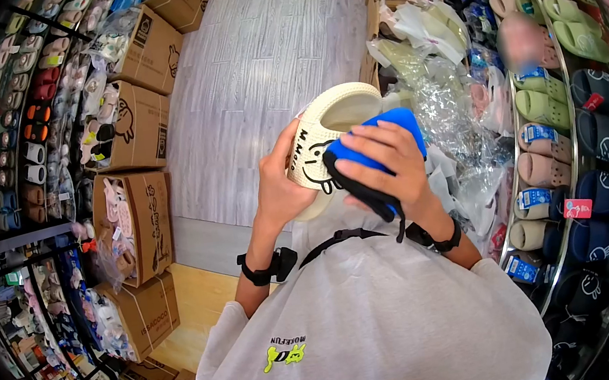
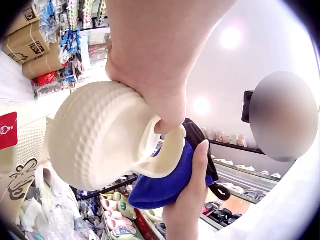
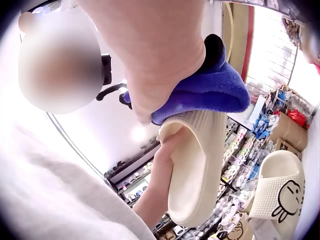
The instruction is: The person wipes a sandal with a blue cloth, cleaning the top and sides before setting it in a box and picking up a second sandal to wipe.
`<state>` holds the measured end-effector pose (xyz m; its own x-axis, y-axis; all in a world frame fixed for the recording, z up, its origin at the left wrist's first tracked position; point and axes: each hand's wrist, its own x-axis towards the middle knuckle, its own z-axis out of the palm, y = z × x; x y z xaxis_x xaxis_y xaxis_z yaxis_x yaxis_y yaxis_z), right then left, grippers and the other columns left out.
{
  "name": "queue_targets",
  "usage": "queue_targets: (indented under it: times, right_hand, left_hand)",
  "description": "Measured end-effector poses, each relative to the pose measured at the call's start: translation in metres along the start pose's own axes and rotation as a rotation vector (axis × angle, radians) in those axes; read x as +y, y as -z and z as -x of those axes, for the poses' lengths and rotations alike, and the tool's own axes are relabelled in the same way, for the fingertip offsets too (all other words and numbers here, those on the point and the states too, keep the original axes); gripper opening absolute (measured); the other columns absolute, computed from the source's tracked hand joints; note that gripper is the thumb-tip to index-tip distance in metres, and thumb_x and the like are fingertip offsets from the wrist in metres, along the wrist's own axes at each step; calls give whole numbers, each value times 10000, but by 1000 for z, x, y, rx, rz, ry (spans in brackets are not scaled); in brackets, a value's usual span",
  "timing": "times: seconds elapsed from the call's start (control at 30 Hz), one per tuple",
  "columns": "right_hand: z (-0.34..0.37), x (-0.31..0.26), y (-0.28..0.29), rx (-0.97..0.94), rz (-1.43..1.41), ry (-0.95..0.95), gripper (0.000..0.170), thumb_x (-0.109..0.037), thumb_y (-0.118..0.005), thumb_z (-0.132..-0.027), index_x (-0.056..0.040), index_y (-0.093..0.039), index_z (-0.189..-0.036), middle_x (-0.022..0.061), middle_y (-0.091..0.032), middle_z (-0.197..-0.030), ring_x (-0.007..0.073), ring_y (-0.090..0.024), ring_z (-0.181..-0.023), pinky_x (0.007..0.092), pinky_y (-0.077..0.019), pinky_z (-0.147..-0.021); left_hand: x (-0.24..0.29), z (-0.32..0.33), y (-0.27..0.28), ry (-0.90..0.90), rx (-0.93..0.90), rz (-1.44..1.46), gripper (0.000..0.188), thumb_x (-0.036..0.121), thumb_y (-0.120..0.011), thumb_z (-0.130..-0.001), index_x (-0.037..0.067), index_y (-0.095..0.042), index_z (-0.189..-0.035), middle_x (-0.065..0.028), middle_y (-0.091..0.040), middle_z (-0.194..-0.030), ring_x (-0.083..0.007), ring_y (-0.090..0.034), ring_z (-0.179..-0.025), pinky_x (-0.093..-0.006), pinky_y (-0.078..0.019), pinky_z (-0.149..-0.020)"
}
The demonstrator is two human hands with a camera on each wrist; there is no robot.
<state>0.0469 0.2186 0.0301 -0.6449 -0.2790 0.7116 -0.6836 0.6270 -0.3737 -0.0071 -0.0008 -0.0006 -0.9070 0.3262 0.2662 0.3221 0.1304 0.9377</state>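
A cream slipper (image 1: 307,160) with a black rabbit drawing is gripped by the left hand (image 1: 278,182), whose thumb reaches into its opening in the left wrist view. The right hand (image 1: 392,167) holds a blue plush cloth (image 1: 398,128) with a black strap (image 1: 358,187) against the slipper's upper. In the right wrist view the cloth (image 3: 205,92) touches the slipper (image 3: 192,175). Another cream slipper with a rabbit drawing (image 3: 282,195) shows at the right of that view; what supports it is hidden.
Cardboard boxes (image 1: 136,127) of bagged footwear line the left side of the grey floor (image 1: 249,59). Clear plastic bags (image 1: 457,124) lie heaped at the right, beside racks of slippers (image 1: 539,105). More shelves of footwear (image 1: 27,126) stand at the far left.
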Motion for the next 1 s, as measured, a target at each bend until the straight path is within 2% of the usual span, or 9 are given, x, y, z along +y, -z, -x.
queue_targets:
  times: [0.07, 0.13, 0.3, 0.43, 0.5, 0.63, 0.7, 0.83, 1.0]
  right_hand:
    - [3, 3, -2, 49, -20, -57, 481, -379, -870, -843, -183, -796, -1276, 92, -724, -1393, 319, -673, -1280, 516, -509, -1101]
    - [3, 1, -3, 70, -30, -70, 487, -380, -871, -842, -186, -794, -1281, 93, -721, -1396, 318, -671, -1285, 518, -508, -1102]
    - [3, -5, -1, -42, 15, 92, 468, -373, -847, -866, -189, -786, -1291, 88, -716, -1404, 309, -670, -1280, 500, -511, -1092]
    - [-5, 6, 1, 48, -75, -97, 501, -322, -879, -833, -167, -783, -1300, 109, -716, -1398, 344, -669, -1275, 518, -508, -1094]
    - [-6, 3, 1, 52, -45, -91, 499, -310, -886, -821, -173, -789, -1290, 108, -717, -1396, 340, -668, -1276, 528, -506, -1094]
    - [-3, -8, 1, -24, 26, 50, 479, -364, -859, -850, -190, -787, -1291, 84, -716, -1405, 303, -668, -1289, 495, -504, -1099]
    - [-2, -6, 1, -40, 7, 50, 494, -356, -863, -846, -190, -780, -1304, 78, -715, -1407, 299, -668, -1289, 488, -503, -1107]
    - [-2, 3, 2, 55, -42, -91, 514, -329, -880, -826, -174, -779, -1306, 103, -712, -1411, 335, -670, -1277, 511, -515, -1092]
    - [-2, -6, 6, -36, -3, 28, 472, -337, -849, -860, -171, -783, -1296, 91, -719, -1395, 318, -673, -1276, 500, -517, -1084]
  left_hand:
    - [4, 1, 1, -16, -19, -55, 810, 21, -851, -801, -51, -528, -1541, -177, -748, -1322, -225, -737, -1201, -368, -583, -1040]
    - [4, 1, 1, -4, -15, -46, 825, 4, -850, -785, -42, -531, -1544, -194, -750, -1336, -244, -739, -1225, -362, -576, -1047]
    - [-1, 1, 1, -22, 6, -4, 834, -16, -852, -771, -31, -539, -1544, -210, -756, -1341, -263, -743, -1244, -355, -570, -1053]
    - [3, 0, 0, 23, -8, 16, 822, -15, -851, -786, -28, -538, -1546, -196, -759, -1332, -247, -740, -1238, -360, -571, -1054]
    - [4, -1, -1, -11, -14, -11, 759, -14, -786, -836, -56, -520, -1546, -176, -720, -1363, -221, -713, -1235, -362, -571, -1048]
    - [1, -3, -2, -7, -9, 28, 773, -29, -790, -825, -57, -518, -1548, -173, -720, -1356, -219, -713, -1228, -364, -572, -1048]
    - [3, -3, -1, -10, -14, 28, 770, -23, -789, -832, -59, -515, -1551, -172, -720, -1358, -222, -716, -1221, -368, -572, -1049]
    - [5, -2, -2, -30, -22, -27, 759, -6, -784, -847, -56, -513, -1555, -169, -723, -1354, -222, -717, -1221, -368, -576, -1045]
    - [0, -3, -6, -4, -2, 12, 780, -13, -826, -808, -32, -541, -1534, -200, -767, -1311, -240, -746, -1222, -357, -577, -1032]
